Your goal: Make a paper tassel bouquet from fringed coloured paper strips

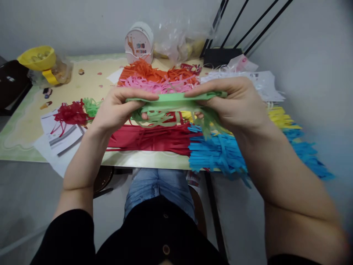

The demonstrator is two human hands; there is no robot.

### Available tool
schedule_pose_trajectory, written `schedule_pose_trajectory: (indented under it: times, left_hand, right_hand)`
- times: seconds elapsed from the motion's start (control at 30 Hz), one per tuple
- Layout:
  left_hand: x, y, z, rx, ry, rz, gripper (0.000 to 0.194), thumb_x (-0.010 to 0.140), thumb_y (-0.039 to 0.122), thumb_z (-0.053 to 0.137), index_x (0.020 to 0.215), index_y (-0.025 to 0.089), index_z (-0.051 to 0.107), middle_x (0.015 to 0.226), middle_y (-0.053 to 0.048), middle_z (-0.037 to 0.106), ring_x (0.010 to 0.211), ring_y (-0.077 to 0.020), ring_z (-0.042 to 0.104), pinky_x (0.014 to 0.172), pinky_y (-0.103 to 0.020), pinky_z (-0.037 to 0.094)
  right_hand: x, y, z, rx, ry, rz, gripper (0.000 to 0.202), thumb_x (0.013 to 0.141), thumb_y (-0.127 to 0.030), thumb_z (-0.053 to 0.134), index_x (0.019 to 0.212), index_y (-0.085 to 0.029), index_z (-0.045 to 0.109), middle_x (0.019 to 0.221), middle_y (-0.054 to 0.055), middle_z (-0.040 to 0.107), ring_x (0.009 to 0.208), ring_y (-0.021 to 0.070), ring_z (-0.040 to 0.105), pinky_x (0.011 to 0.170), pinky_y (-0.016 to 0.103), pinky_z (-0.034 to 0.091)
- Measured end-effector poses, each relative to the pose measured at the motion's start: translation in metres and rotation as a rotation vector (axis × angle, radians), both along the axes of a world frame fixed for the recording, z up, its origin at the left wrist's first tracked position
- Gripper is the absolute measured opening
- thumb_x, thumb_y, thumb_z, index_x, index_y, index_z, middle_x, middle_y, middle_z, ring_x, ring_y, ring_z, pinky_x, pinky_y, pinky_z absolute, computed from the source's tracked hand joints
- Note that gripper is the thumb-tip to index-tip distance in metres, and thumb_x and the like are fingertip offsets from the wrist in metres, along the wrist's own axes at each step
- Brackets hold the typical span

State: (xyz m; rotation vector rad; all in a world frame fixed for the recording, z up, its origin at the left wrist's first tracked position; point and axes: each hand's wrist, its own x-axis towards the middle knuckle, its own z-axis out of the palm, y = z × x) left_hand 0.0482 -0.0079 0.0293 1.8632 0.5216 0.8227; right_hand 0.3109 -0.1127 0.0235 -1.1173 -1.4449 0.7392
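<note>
A light green fringed paper strip (172, 101) is stretched sideways between my two hands, above the table. My left hand (118, 106) pinches its left end, with the forefinger along the top edge. At the other end my right hand (231, 101) grips it between thumb and fingers. Loose green fringes hang and curl under the band. Below it lie red fringed paper (149, 138) and blue fringed paper (217, 151). Pink fringed paper (154, 84) and orange fringed paper (149, 71) lie just behind my hands. Some yellow fringe (280, 117) shows beside my right forearm.
A red tassel bunch (71, 113) and a green one (92, 106) rest near printed papers (62, 134) at left. Behind stand a white round container (139, 42), clear plastic bags (179, 40) and a yellow bowl (37, 58). A wall and black rods (245, 25) border the right.
</note>
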Motion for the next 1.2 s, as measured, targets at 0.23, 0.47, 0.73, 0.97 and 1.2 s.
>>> schedule_pose_trajectory:
  times: [0.23, 0.47, 0.73, 0.97, 1.2]
  left_hand:
    - [-0.003, -0.005, 0.000, 0.061, -0.015, -0.017, 0.040, 0.090, 0.060, 0.075, 0.083, 0.022, 0.083, 0.074, -0.007, 0.074, 0.065, -0.0173, 0.070, 0.055, -0.031, 0.058]
    - [0.003, -0.013, -0.006, 0.361, 0.080, 0.229, 0.039, 0.094, 0.057, 0.072, 0.077, 0.023, 0.065, 0.071, -0.003, 0.065, 0.073, -0.0180, 0.067, 0.069, -0.034, 0.058]
    - [0.004, -0.013, 0.004, 0.376, 0.140, 0.188, 0.034, 0.094, 0.053, 0.076, 0.089, 0.020, 0.068, 0.084, -0.004, 0.073, 0.088, -0.0206, 0.072, 0.080, -0.034, 0.059]
    - [0.001, -0.016, -0.007, 0.109, 0.044, 0.088, 0.041, 0.100, 0.061, 0.066, 0.110, 0.022, 0.070, 0.078, -0.003, 0.076, 0.070, -0.0179, 0.077, 0.062, -0.029, 0.061]
    - [0.004, -0.014, -0.012, 0.029, -0.084, 0.079, 0.028, 0.102, 0.045, 0.062, 0.108, 0.024, 0.079, 0.080, -0.002, 0.077, 0.063, -0.0162, 0.075, 0.059, -0.032, 0.064]
  right_hand:
    - [0.000, -0.002, 0.001, -0.074, 0.063, 0.043, 0.024, 0.086, -0.049, 0.079, 0.080, -0.026, 0.081, 0.070, 0.001, 0.069, 0.059, 0.0158, 0.057, 0.057, 0.034, 0.048]
    - [-0.011, -0.011, 0.009, 0.099, -0.268, -0.173, 0.024, 0.083, -0.034, 0.086, 0.106, -0.033, 0.079, 0.121, 0.004, 0.079, 0.106, 0.0290, 0.072, 0.098, 0.046, 0.057]
    - [-0.016, -0.015, 0.017, 0.035, -0.347, -0.239, 0.015, 0.085, -0.035, 0.082, 0.085, -0.027, 0.070, 0.090, 0.003, 0.077, 0.091, 0.0273, 0.073, 0.083, 0.043, 0.058]
    - [-0.021, -0.015, 0.011, -0.120, 0.033, -0.067, 0.033, 0.083, -0.051, 0.088, 0.093, -0.028, 0.067, 0.070, 0.000, 0.072, 0.060, 0.0194, 0.066, 0.058, 0.037, 0.054]
    - [-0.026, -0.012, 0.004, -0.068, 0.316, 0.007, 0.015, 0.083, -0.033, 0.087, 0.093, -0.025, 0.078, 0.074, 0.000, 0.075, 0.059, 0.0135, 0.066, 0.058, 0.030, 0.059]
